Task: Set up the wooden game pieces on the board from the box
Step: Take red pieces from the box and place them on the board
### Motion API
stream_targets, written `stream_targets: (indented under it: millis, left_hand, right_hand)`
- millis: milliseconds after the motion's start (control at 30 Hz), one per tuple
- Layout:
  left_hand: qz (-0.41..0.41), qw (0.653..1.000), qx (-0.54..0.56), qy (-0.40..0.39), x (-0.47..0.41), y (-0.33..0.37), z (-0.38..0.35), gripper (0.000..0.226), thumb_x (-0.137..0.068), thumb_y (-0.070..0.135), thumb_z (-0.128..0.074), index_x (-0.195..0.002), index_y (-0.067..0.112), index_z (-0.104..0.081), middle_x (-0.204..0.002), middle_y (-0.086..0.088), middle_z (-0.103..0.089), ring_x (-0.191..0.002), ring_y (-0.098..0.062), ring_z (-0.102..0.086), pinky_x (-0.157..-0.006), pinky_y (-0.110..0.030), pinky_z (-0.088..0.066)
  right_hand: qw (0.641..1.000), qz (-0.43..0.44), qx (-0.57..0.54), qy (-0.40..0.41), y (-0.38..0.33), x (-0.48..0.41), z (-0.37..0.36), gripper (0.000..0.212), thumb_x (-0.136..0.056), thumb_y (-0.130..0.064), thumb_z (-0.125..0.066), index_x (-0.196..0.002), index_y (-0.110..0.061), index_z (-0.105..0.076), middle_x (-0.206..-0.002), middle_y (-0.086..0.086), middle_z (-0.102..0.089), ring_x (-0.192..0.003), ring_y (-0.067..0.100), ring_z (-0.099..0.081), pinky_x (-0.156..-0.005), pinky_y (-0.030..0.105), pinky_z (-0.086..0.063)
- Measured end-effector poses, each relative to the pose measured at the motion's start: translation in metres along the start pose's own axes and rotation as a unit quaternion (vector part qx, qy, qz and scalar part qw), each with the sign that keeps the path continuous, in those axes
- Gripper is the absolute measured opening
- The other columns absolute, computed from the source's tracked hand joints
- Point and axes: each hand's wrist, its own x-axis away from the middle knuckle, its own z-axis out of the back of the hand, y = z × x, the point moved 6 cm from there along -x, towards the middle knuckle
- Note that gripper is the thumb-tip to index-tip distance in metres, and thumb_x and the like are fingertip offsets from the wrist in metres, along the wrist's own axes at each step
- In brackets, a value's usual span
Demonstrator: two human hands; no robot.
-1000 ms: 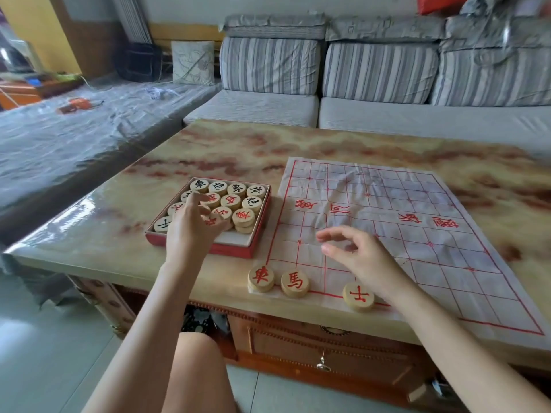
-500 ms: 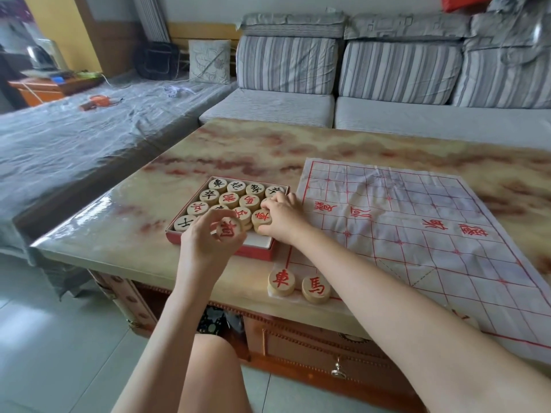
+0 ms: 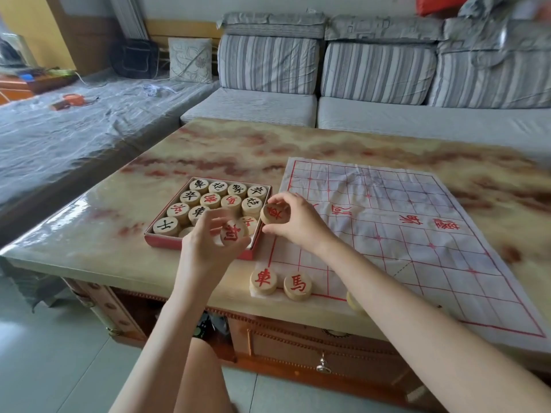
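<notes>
The left hand (image 3: 208, 248) is raised over the near edge of the red-rimmed box (image 3: 167, 242). Its fingertips pinch a wooden chess disc with a red character (image 3: 233, 236). The disc is tipped up on its rim, with its flat face turned back toward the person. The character on it sits skewed rather than upright.

The right hand (image 3: 298, 226) grips a second red-marked disc (image 3: 275, 213) between thumb and curled fingers. It holds this disc above the gap between the box's right wall and the left edge of the paper board (image 3: 417, 263). This disc is also tilted face toward the viewer, and its character is rotated.

The box lies flat on the marbled tabletop (image 3: 125, 234), just left of the board. The remaining discs in it lie face up in rows, some with black characters and some with red.

The board's longer side runs away from the person, and its red river characters cross the middle. At its near left corner, two red discs, 車 (image 3: 263, 281) and 馬 (image 3: 297, 286), lie flat, touching side by side. Their characters are upright to the viewer. A further disc (image 3: 353, 302) along that near edge is mostly hidden by the right forearm.

A striped sofa (image 3: 268, 64) stands beyond the tabletop.
</notes>
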Motion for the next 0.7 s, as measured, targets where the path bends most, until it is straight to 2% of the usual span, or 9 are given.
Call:
stream_targets:
  millis: [100,200,267,333,400,500,567,633,700]
  left_hand:
    - [-0.025,0.999,0.009,-0.025,0.006,0.015,-0.02,0.045,-0.068,0.02,-0.079,-0.107,0.026,-0.056,-0.098,0.015,-0.063,-0.094,0.007,-0.057,-0.07,0.0,-0.042]
    - [-0.048,0.997,0.027,-0.056,0.017,0.037,-0.045,0.048,-0.069,0.017,-0.078,-0.111,0.023,-0.056,-0.098,0.015,-0.063,-0.093,0.009,-0.057,-0.07,-0.001,-0.045]
    - [-0.052,0.995,0.035,-0.081,0.026,0.051,-0.062,0.052,-0.068,0.02,-0.079,-0.113,0.027,-0.055,-0.098,0.018,-0.063,-0.092,0.01,-0.057,-0.069,0.001,-0.045]
    - [-0.061,0.992,0.029,-0.11,0.037,0.066,-0.08,0.051,-0.067,0.021,-0.08,-0.112,0.028,-0.057,-0.098,0.017,-0.063,-0.091,0.003,-0.061,-0.067,0.002,-0.043]
    - [-0.072,0.986,0.023,-0.149,0.05,0.082,-0.101,0.047,-0.068,0.02,-0.08,-0.11,0.027,-0.06,-0.099,0.013,-0.064,-0.088,-0.005,-0.065,-0.065,0.003,-0.043]
    - [-0.084,0.974,0.005,-0.21,0.07,0.105,-0.133,0.042,-0.07,0.027,-0.078,-0.108,0.032,-0.062,-0.098,0.015,-0.063,-0.07,0.002,-0.065,-0.057,0.002,-0.041]
    - [-0.09,0.965,0.002,-0.245,0.082,0.119,-0.156,0.04,-0.071,0.031,-0.077,-0.107,0.035,-0.061,-0.097,0.018,-0.062,-0.066,0.004,-0.064,-0.054,-0.001,-0.044]
    - [-0.102,0.957,-0.005,-0.27,0.093,0.132,-0.178,0.039,-0.072,0.032,-0.075,-0.108,0.036,-0.061,-0.096,0.018,-0.061,-0.07,0.004,-0.063,-0.054,-0.003,-0.044]
    - [-0.124,0.949,-0.014,-0.288,0.104,0.145,-0.2,0.038,-0.074,0.032,-0.073,-0.11,0.033,-0.061,-0.098,0.015,-0.063,-0.075,0.001,-0.063,-0.061,-0.003,-0.042]
  right_hand:
    - [0.999,-0.017,-0.021,0.018,0.017,0.041,0.045,0.049,-0.067,-0.017,-0.081,-0.111,-0.015,-0.059,-0.111,0.001,-0.059,-0.087,0.006,-0.051,-0.072,0.006,-0.037]
    - [0.998,-0.047,-0.023,0.04,0.044,0.09,0.089,0.047,-0.068,-0.018,-0.081,-0.11,-0.021,-0.06,-0.107,-0.007,-0.059,-0.091,-0.002,-0.053,-0.075,0.001,-0.038]
    - [0.996,-0.073,-0.013,0.056,0.064,0.119,0.115,0.047,-0.067,-0.02,-0.082,-0.109,-0.025,-0.06,-0.107,-0.011,-0.059,-0.097,0.0,-0.054,-0.078,0.005,-0.04]
    - [0.992,-0.1,0.002,0.079,0.085,0.145,0.141,0.048,-0.066,-0.022,-0.082,-0.108,-0.027,-0.06,-0.108,-0.009,-0.061,-0.099,0.004,-0.056,-0.081,0.011,-0.041]
    - [0.985,-0.135,0.012,0.106,0.109,0.171,0.171,0.048,-0.065,-0.022,-0.083,-0.108,-0.027,-0.061,-0.108,-0.006,-0.062,-0.098,0.005,-0.056,-0.08,0.01,-0.041]
    - [0.973,-0.181,0.031,0.14,0.139,0.211,0.211,0.049,-0.065,-0.021,-0.083,-0.109,-0.024,-0.062,-0.106,-0.003,-0.064,-0.092,0.001,-0.057,-0.076,0.005,-0.04]
    - [0.966,-0.203,0.047,0.153,0.154,0.235,0.231,0.048,-0.066,-0.02,-0.082,-0.11,-0.023,-0.062,-0.105,-0.002,-0.062,-0.089,-0.001,-0.055,-0.074,0.003,-0.039]
    - [0.96,-0.223,0.059,0.156,0.168,0.255,0.243,0.047,-0.066,-0.021,-0.083,-0.109,-0.025,-0.062,-0.106,-0.003,-0.061,-0.091,0.003,-0.056,-0.077,0.009,-0.041]
    - [0.957,-0.234,0.061,0.158,0.18,0.268,0.25,0.047,-0.064,-0.021,-0.084,-0.105,-0.029,-0.062,-0.105,-0.002,-0.061,-0.095,0.013,-0.058,-0.082,0.018,-0.044]
